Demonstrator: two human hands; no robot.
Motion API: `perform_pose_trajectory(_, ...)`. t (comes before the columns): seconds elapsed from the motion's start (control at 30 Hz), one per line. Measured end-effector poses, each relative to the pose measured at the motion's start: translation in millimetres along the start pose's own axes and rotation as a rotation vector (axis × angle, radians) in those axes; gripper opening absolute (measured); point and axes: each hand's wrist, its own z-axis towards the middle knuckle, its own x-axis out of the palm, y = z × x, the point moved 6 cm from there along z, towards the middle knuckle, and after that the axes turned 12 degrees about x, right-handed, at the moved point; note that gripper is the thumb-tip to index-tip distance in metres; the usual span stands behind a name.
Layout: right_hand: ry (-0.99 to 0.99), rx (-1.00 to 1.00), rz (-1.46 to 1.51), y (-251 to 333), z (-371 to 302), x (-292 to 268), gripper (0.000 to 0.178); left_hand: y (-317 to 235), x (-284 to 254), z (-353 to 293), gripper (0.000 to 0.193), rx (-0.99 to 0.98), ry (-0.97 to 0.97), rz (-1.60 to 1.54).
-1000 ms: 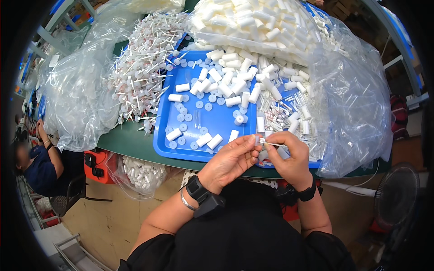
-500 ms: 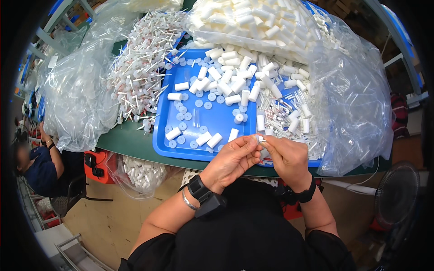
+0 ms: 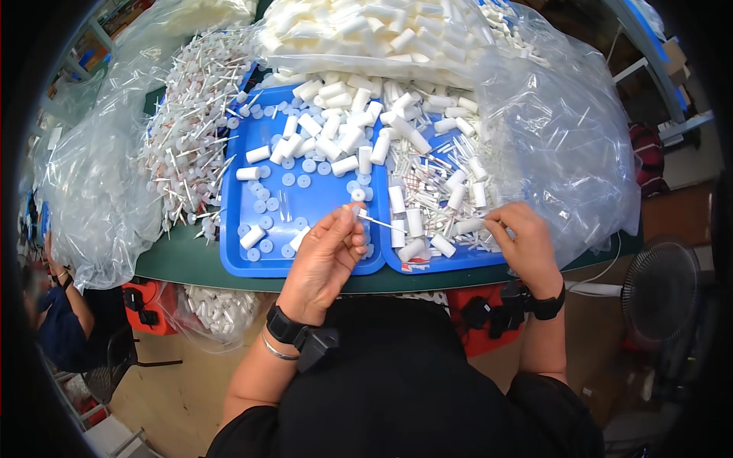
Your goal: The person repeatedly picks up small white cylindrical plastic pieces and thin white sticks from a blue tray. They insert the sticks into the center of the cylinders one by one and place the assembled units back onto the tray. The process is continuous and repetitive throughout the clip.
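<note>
White and slim, a stick [image 3: 385, 224] is pinched between the thumb and fingertips of the left hand [image 3: 324, 248] in the head view, pointing toward four o'clock; its gripped end is partly hidden. At three o'clock, the right hand [image 3: 523, 240] is held apart from the stick, thumb and forefinger drawn close beside a white cylinder [image 3: 468, 226]; whether anything is pinched there cannot be told. At two o'clock, loose sticks [image 3: 439, 172] are strewn in the right tray [image 3: 466, 262]; at ten o'clock, disc-ended sticks [image 3: 187, 114] are heaped on the table [image 3: 183, 263] beyond the left tray [image 3: 244, 269]. Small parts are judged to be in the midst of hand assembly; a steady left pinch and a precise right-hand grip on one small piece appear to be called for next
</note>
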Motion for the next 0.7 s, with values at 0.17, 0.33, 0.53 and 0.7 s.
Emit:
perform_pose_trajectory(0.17,0.068,-0.154,-0.302,-3,-16,15,0.005,10,1,0,0.031,-0.044,-0.017,-0.017)
perform_pose_trajectory(0.33,0.092,-0.176,-0.477,-6,-16,33,0.005,17,3,0,0.03,-0.081,0.005,0.009)
perform_pose_trajectory(0.53,0.105,-0.158,-0.43,-11,-5,40,0.003,16,7,-4,0.031,-0.081,0.008,0.047)
perform_pose_trajectory(0.7,0.047,-0.046,-0.096,-19,-3,16,0.008,17,4,-6,0.03,-0.092,0.019,0.041)
